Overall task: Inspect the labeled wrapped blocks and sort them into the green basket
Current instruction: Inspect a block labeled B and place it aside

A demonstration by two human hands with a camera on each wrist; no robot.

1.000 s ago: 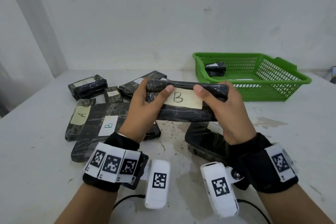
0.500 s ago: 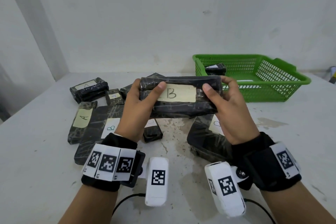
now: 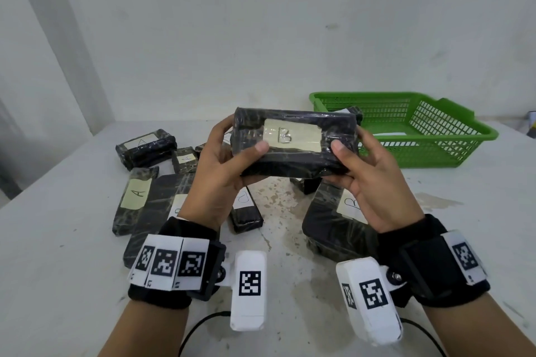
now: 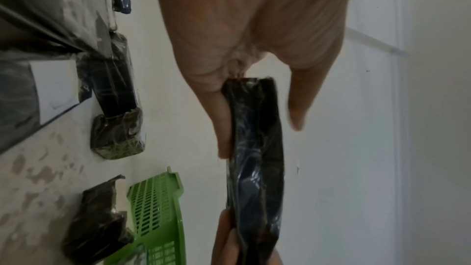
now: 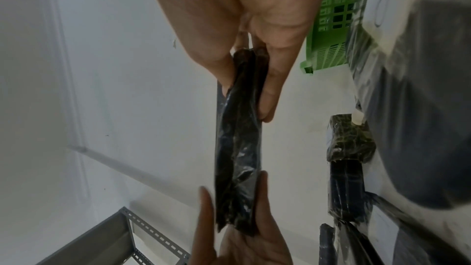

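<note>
A black plastic-wrapped block [image 3: 295, 143] with a pale label marked B is held up over the table, label facing me. My left hand [image 3: 223, 171] grips its left end, thumb on the front face. My right hand [image 3: 368, 174] grips its right end the same way. In the wrist views the block [image 4: 257, 148] [image 5: 239, 148] shows edge-on between thumb and fingers. The green basket [image 3: 452, 136] stands at the back right with a small wrapped block [image 3: 352, 111] inside.
Several wrapped blocks lie on the white table [image 3: 58, 240]: two marked A [image 3: 145, 149] [image 3: 135, 198] at the left, a small B block [image 3: 246, 211] below my left hand, a large B block [image 3: 336, 223] under my right wrist. A wall stands behind.
Both hands have lifted the B block higher and farther from me, and tilted its labelled face up toward my view.
</note>
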